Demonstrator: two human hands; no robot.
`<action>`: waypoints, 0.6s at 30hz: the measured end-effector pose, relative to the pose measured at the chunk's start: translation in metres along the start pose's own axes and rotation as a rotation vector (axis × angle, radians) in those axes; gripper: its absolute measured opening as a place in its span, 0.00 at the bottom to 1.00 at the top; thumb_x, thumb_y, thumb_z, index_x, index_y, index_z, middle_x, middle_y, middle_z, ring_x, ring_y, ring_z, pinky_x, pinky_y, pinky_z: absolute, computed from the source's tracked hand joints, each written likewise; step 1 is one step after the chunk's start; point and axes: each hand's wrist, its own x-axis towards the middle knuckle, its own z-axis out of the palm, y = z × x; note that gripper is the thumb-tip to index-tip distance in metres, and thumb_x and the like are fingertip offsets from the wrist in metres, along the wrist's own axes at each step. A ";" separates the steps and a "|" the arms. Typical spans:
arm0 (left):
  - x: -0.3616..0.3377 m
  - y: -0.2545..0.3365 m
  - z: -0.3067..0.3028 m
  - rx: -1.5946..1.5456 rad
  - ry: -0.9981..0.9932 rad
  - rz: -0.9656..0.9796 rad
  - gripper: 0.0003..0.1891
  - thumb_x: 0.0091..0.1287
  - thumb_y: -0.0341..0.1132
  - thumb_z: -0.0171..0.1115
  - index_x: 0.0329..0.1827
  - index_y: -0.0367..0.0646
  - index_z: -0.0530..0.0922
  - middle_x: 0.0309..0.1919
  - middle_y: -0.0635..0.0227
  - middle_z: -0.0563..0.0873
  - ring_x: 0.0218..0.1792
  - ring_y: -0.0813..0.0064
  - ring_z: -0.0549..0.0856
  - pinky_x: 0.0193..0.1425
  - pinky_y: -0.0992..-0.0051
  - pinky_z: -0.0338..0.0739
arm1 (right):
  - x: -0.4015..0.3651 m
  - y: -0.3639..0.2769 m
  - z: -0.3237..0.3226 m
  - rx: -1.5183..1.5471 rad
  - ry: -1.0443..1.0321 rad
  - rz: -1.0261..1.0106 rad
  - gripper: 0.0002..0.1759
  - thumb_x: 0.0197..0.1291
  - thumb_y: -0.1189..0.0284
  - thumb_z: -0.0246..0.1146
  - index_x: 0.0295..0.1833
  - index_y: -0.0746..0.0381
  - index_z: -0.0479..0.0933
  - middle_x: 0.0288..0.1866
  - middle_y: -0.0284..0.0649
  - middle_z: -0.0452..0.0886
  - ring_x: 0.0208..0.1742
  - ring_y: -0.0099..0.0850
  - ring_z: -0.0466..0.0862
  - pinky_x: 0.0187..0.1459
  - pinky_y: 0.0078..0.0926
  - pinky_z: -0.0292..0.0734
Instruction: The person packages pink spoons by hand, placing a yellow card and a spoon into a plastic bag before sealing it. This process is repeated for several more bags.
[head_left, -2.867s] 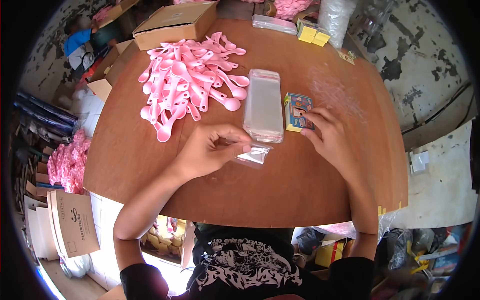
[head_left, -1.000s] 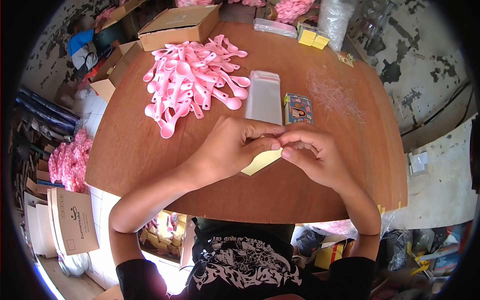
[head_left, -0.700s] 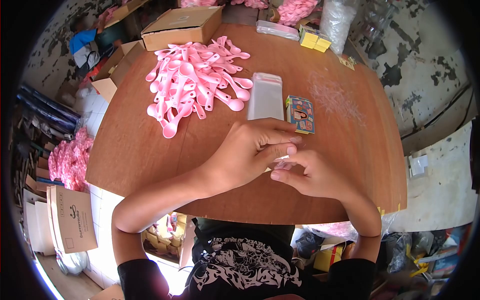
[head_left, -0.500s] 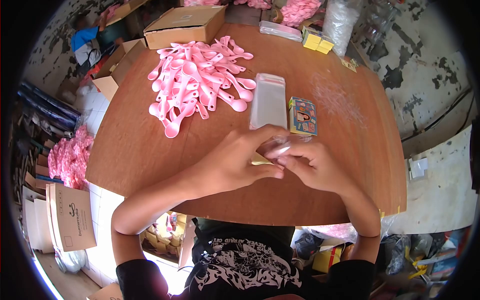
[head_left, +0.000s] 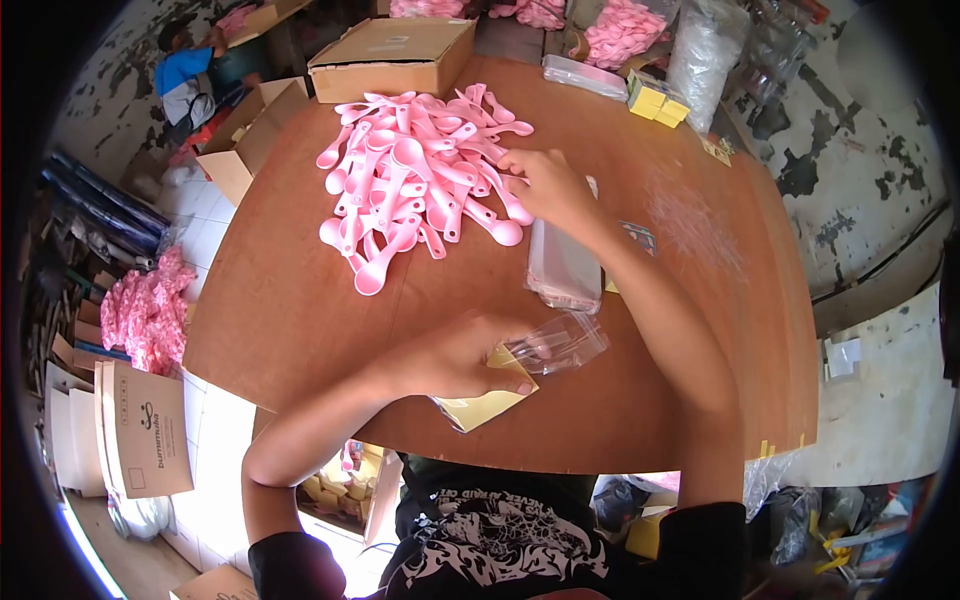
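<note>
"Spoons (head_left: 409, 153), all pink: where are they?"

"In a loose heap toward the far left corner of the counter (head_left: 290, 300), just in front of the cardboard box (head_left: 392, 65) at the far edge."

"And the right hand (head_left: 548, 185)?"

"At the heap's right side, fingers bent and the gap narrow. I can't tell whether the grip has hold of a spoon."

"How would one handle?"

"They look like plastic: light, stiff, probably a bit slick. I'd take one by the handle, near the holed end, and ease it out, since they lie crossed."

"What's in the left hand (head_left: 462, 355)?"

"A yellow card (head_left: 487, 407) and a clear bag (head_left: 573, 343), pinched with the thumb on top, near the middle of the counter's near edge. Whether the card sits fully inside, I can't tell."

"Delicate?"

"The bag seems thin, soft and slippery, and likely to crease. The card should be stiffer, so hold both at the card's edge."
</note>
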 end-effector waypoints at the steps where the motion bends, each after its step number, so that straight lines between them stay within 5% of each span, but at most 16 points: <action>1: 0.000 -0.002 0.001 -0.007 0.030 0.058 0.23 0.60 0.35 0.72 0.58 0.39 0.79 0.38 0.57 0.87 0.36 0.67 0.86 0.45 0.67 0.79 | 0.008 -0.001 0.004 -0.020 -0.013 0.018 0.12 0.53 0.72 0.65 0.45 0.60 0.84 0.33 0.48 0.86 0.35 0.48 0.86 0.41 0.45 0.80; 11: -0.002 -0.002 -0.002 -0.098 0.164 0.039 0.22 0.61 0.34 0.72 0.57 0.35 0.79 0.46 0.54 0.88 0.47 0.67 0.87 0.56 0.68 0.76 | 0.027 -0.019 0.001 0.110 -0.052 0.144 0.20 0.49 0.76 0.67 0.51 0.68 0.78 0.37 0.49 0.87 0.37 0.42 0.87 0.41 0.37 0.81; 15: -0.001 -0.005 -0.002 -0.186 0.224 -0.048 0.22 0.60 0.33 0.73 0.56 0.36 0.80 0.48 0.57 0.88 0.50 0.73 0.85 0.59 0.70 0.76 | 0.010 -0.013 -0.028 0.465 0.139 0.344 0.23 0.50 0.77 0.69 0.54 0.71 0.77 0.42 0.42 0.85 0.38 0.22 0.84 0.38 0.23 0.80; 18: 0.000 -0.008 -0.002 -0.193 0.267 -0.035 0.21 0.61 0.33 0.73 0.55 0.36 0.80 0.48 0.60 0.88 0.50 0.73 0.85 0.59 0.71 0.76 | -0.021 -0.024 -0.063 0.687 0.371 0.246 0.26 0.55 0.81 0.65 0.61 0.67 0.71 0.44 0.40 0.83 0.39 0.23 0.83 0.39 0.23 0.80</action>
